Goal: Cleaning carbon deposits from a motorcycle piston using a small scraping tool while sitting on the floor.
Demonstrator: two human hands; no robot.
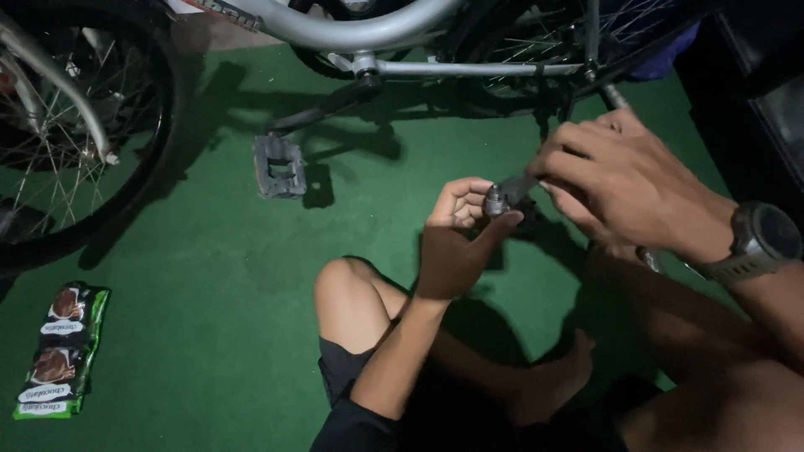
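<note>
We sit on the green felt-like floor mat [218, 276] with the silver-framed bicycle [368, 29] in front of us. Both hands meet just below its rear wheel, to the right of the grey block pedal [280, 166] that hangs from the crank.

Our left hand [452, 238] closes thumb and fingers on the round metal end of a small dark metal bicycle part [507, 194], and our right hand [620, 180], a grey watch [758, 243] on its wrist, clamps the other end from above. The part floats in the air, well clear of the bicycle.

We judge that the piece could slip: it is short, it looks smooth, and the fingers hide most of it. A dropped piece might be lost in the shadow beside our leg. The dim light could also make a misjudged twist likely.

The part looks dull grey-black, with a brighter ring-shaped tip facing left. Far left of the pedal lies a green snack wrapper [60, 351].
</note>
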